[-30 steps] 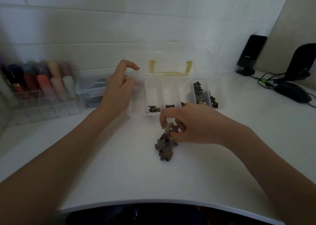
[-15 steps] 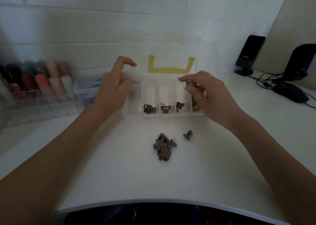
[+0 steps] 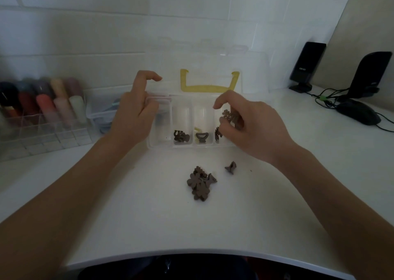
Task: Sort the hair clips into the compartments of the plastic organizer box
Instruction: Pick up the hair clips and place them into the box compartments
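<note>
1. Head view: clear plastic organizer box (image 3: 162, 145) with long narrow compartments sits on the white desk (image 3: 149, 215) against a white tiled wall; its transparent lid (image 3: 251, 71) stands open behind, with a yellow U-shaped handle (image 3: 209, 87) on it.
2. Left hand (image 3: 136, 113) rests at the box's left end, thumb and fingers closed on the left rim, index finger crooked up over the lid edge.
3. Right hand (image 3: 249, 124) is over the right part of the box, fingertips pinched on a small brown hair clip (image 3: 231, 115), held above the compartments, not yet dropped in.
4. Compartments: far left looks empty apart from a blur; next one holds dark brown clips (image 3: 181, 136) at its near end; next holds one dark clip with a loop shape (image 3: 201, 137); next shows a brown clip (image 3: 217, 133) partly hidden by the right hand. Compartments further right are covered by the hand, cannot tell.
5. Loose pile of brown flower-shaped hair clips (image 3: 200, 184) lies on the desk in front of the box, between the forearms; one single brown clip (image 3: 231, 167) lies apart, just right of the pile.
6. Left of the box: clear acrylic rack of coloured tubes (image 3: 42, 107), blurred, and a clear container (image 3: 102, 113) beside it.
7. Far right: two black speakers (image 3: 307, 66), black mouse (image 3: 360, 112), cables (image 3: 326, 99).
</note>
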`<act>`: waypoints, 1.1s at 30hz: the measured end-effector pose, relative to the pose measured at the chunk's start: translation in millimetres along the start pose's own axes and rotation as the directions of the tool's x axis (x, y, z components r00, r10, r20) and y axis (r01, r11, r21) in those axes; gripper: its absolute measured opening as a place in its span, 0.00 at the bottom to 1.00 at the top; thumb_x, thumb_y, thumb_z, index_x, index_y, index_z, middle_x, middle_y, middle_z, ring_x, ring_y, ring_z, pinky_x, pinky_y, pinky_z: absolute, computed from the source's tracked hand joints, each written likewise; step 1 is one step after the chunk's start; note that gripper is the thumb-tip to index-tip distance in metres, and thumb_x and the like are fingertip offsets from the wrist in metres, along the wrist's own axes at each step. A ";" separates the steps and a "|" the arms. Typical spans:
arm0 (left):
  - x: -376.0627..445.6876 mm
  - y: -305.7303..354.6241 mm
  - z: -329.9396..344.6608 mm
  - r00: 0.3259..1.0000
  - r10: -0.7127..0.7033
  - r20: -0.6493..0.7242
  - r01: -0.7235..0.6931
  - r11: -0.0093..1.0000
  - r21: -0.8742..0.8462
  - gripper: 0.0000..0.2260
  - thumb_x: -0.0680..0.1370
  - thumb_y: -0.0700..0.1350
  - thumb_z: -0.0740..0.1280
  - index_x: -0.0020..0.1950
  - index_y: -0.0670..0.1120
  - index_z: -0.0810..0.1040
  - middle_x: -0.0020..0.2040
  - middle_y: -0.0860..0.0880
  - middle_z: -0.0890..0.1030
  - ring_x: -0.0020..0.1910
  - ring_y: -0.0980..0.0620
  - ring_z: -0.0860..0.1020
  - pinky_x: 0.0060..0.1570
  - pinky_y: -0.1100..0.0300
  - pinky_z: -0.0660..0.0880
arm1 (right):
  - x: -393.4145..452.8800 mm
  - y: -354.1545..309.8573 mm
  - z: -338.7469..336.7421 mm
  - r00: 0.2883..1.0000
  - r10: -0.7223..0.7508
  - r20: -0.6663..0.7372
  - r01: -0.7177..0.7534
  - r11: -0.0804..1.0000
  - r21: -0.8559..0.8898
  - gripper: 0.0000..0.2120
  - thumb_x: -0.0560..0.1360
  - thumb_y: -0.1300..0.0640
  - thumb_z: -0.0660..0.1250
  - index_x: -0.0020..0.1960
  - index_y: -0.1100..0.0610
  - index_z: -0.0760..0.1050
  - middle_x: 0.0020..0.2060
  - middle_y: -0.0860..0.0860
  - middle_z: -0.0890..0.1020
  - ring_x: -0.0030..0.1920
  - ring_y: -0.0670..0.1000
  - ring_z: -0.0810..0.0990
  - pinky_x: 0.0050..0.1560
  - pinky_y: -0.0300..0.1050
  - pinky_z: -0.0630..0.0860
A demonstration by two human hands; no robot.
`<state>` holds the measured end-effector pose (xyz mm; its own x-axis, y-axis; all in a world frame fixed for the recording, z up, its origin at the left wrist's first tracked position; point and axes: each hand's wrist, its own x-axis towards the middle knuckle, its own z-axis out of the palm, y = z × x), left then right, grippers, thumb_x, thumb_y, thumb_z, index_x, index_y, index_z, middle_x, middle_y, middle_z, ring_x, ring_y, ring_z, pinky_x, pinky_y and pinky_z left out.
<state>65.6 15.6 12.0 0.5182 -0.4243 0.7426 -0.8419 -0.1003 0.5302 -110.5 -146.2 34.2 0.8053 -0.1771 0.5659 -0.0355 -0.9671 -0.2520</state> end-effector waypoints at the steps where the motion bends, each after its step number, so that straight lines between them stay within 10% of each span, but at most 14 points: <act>1: -0.2 0.1 -0.3 1.000 -0.002 -0.003 0.002 1.000 0.003 0.20 0.70 0.34 0.54 0.60 0.46 0.68 0.24 0.48 0.62 0.22 0.56 0.62 0.24 0.65 0.57 | 0.0 -1.1 1.2 1.000 -0.010 0.007 0.010 1.000 0.023 0.07 0.74 0.55 0.63 0.52 0.50 0.70 0.24 0.45 0.68 0.27 0.45 0.70 0.31 0.43 0.66; 19: -7.3 11.1 16.9 0.999 0.003 -0.033 -0.003 1.000 -0.006 0.18 0.70 0.37 0.54 0.58 0.47 0.69 0.25 0.46 0.64 0.24 0.52 0.63 0.27 0.57 0.60 | -5.8 -18.3 27.3 0.958 -0.233 -0.168 0.269 0.933 0.239 0.06 0.74 0.62 0.68 0.49 0.55 0.81 0.35 0.36 0.72 0.32 0.40 0.71 0.34 0.29 0.66; 24: -7.9 14.3 24.6 1.000 0.007 -0.009 -0.007 0.995 -0.095 0.16 0.70 0.37 0.55 0.57 0.46 0.69 0.25 0.43 0.66 0.25 0.51 0.64 0.27 0.57 0.62 | -3.8 -31.2 36.5 0.969 -0.245 -0.037 0.247 0.950 0.190 0.11 0.75 0.59 0.65 0.57 0.50 0.75 0.42 0.44 0.78 0.40 0.43 0.73 0.39 0.49 0.77; 27: -7.2 12.4 23.4 1.000 0.021 0.014 -0.020 0.996 -0.085 0.15 0.71 0.38 0.55 0.58 0.46 0.68 0.28 0.37 0.69 0.26 0.45 0.67 0.28 0.51 0.66 | -1.8 -24.1 31.1 0.973 -0.221 0.069 0.200 0.953 0.227 0.21 0.75 0.58 0.66 0.64 0.42 0.68 0.48 0.43 0.79 0.39 0.45 0.76 0.38 0.42 0.76; 33: -7.6 13.5 24.3 1.000 0.002 -0.004 -0.002 0.999 -0.054 0.15 0.72 0.37 0.54 0.58 0.45 0.68 0.26 0.47 0.66 0.25 0.53 0.64 0.26 0.60 0.61 | 1.6 -16.7 22.9 0.972 -0.227 0.060 0.204 0.943 0.262 0.08 0.74 0.59 0.69 0.52 0.50 0.80 0.49 0.43 0.81 0.39 0.45 0.77 0.39 0.38 0.74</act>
<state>46.7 -4.4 3.6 0.5171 -0.4209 0.7453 -0.8337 -0.0505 0.5499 -95.1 -126.1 21.3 0.8261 0.0581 0.5605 0.2858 -0.9005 -0.3279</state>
